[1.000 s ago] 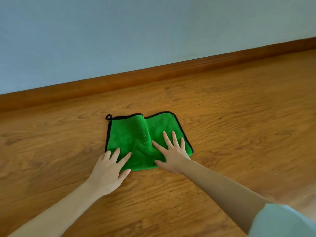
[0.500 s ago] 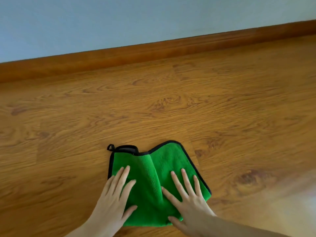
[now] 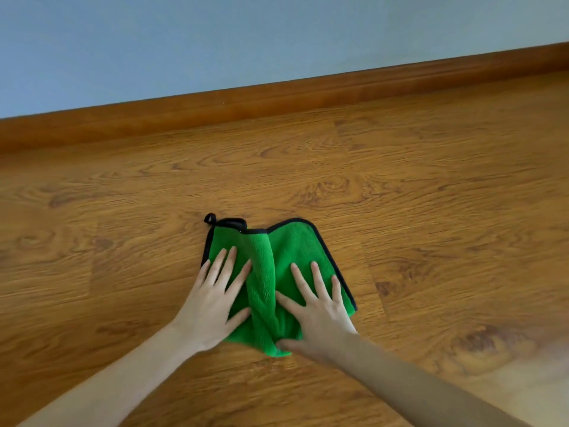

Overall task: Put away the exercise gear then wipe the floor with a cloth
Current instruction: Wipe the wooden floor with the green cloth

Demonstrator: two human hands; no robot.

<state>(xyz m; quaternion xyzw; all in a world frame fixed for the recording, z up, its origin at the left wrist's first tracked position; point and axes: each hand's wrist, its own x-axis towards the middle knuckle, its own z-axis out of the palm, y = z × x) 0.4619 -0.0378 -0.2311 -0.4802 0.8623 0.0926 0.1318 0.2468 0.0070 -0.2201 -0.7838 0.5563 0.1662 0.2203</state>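
Note:
A green cloth (image 3: 264,272) with black edging and a small black loop at its far left corner lies on the wooden floor (image 3: 431,211). A raised fold runs down its middle. My left hand (image 3: 212,303) presses flat on the cloth's left half, fingers spread and straight. On the right half my right hand (image 3: 317,312) presses flat too, fingers spread, thumb near the cloth's near edge. No exercise gear is in view.
A brown wooden skirting board (image 3: 277,100) runs along the far edge of the floor below a pale blue wall (image 3: 246,38). Bare floorboards stretch to both sides of the cloth.
Both hands stay flat on the cloth. The cloth with the hands has slid back over the floor towards the wall, and its middle fold has bunched up more.

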